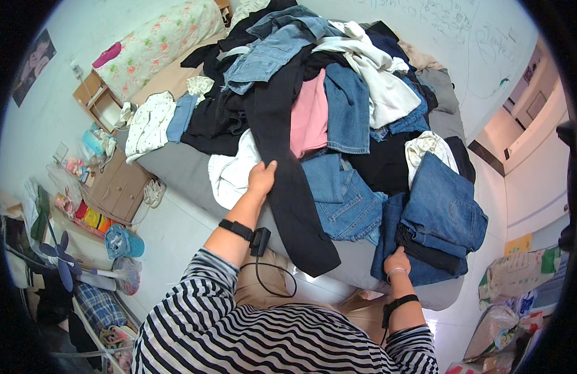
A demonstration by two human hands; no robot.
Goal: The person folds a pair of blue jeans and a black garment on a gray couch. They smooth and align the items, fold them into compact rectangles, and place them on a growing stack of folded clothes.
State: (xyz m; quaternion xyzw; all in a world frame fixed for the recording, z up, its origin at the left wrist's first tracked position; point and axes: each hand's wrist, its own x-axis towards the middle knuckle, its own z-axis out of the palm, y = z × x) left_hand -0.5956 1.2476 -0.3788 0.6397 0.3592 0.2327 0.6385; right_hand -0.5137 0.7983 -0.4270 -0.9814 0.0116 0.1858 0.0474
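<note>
My left hand grips the edge of a pair of black trousers. One long leg lies across the pile and hangs down over the front edge of the bed. Close to that hand is a white garment. At the right, my right hand holds the near corner of a folded black garment. Folded blue jeans rest over the black garment, and more dark blue denim lies under it. Between my hands are rumpled blue jeans. My fingertips are partly hidden by cloth.
A heap of clothes covers the bed, including pink cloth and a white garment. Left of the bed stand a drawer cabinet, a blue bin and a fan. Bags sit at the right.
</note>
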